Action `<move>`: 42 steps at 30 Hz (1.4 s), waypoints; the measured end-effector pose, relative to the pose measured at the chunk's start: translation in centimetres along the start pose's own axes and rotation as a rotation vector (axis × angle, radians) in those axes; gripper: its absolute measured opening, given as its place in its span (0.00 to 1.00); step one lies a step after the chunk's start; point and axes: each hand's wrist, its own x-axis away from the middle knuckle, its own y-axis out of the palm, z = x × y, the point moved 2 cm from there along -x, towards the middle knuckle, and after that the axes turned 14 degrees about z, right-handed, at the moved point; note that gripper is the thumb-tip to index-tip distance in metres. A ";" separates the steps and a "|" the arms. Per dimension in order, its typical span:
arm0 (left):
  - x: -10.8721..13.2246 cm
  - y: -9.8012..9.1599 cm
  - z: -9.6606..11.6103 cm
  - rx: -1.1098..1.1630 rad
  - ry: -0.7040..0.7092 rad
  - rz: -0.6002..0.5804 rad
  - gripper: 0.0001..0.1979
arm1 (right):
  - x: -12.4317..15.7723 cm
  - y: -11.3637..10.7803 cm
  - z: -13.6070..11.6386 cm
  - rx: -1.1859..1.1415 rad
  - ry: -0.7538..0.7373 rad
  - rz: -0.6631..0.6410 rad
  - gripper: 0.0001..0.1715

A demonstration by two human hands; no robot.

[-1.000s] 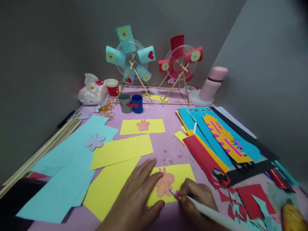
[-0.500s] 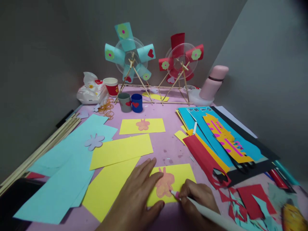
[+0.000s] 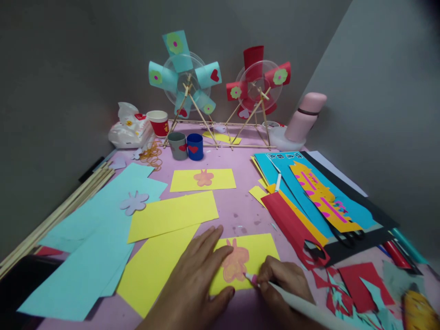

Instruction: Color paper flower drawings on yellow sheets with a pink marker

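My right hand (image 3: 283, 284) is closed around a white marker (image 3: 302, 306) with a pink end. Its tip touches the lower right of a pink-orange butterfly (image 3: 235, 263) coloured on a yellow card (image 3: 261, 247). My left hand (image 3: 197, 275) lies with fingers spread over the left side of this card, thumb at the lower edge. Beneath and left of that hand is a yellow sheet (image 3: 154, 266). Farther back, another yellow card (image 3: 178, 179) bears a similar butterfly (image 3: 204, 178). A lilac butterfly cutout (image 3: 134, 203) rests on light-blue paper (image 3: 96, 238).
At the back stand a blue pinwheel (image 3: 185, 82) and a red pinwheel (image 3: 257, 85) on stick frames, with small cups (image 3: 195, 147) before them. A pink bottle (image 3: 305, 117), stacked coloured paper (image 3: 292, 188) and paper scraps (image 3: 360, 288) are on the right. Wooden sticks (image 3: 65, 206) lie left.
The marker tip has shifted very slightly right and down along the butterfly's lower edge. My left hand stays in place on the card.
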 end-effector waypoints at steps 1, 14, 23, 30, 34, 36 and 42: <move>0.0 0.0 0.0 0.000 -0.001 0.001 0.25 | 0.0 0.1 0.1 -0.013 -0.017 0.003 0.07; 0.2 0.1 -0.1 0.012 0.006 0.029 0.26 | 0.2 0.6 0.4 -0.015 -0.009 0.030 0.06; 0.0 0.1 -0.1 0.001 0.010 0.010 0.26 | 0.1 0.8 0.2 0.074 0.067 -0.036 0.08; 0.2 0.2 -0.2 0.018 0.013 0.015 0.27 | 0.7 1.1 0.6 -0.010 -0.093 0.005 0.06; 0.3 0.4 -0.3 0.033 -0.004 0.015 0.29 | 0.5 1.2 0.7 0.023 -0.163 -0.090 0.03; 0.3 0.4 -0.3 0.034 -0.007 0.016 0.30 | 0.4 1.2 0.7 0.033 -0.167 -0.137 0.03; 0.3 0.2 -0.2 0.039 -0.002 0.036 0.29 | 0.1 1.5 0.4 0.020 -0.179 -0.123 0.04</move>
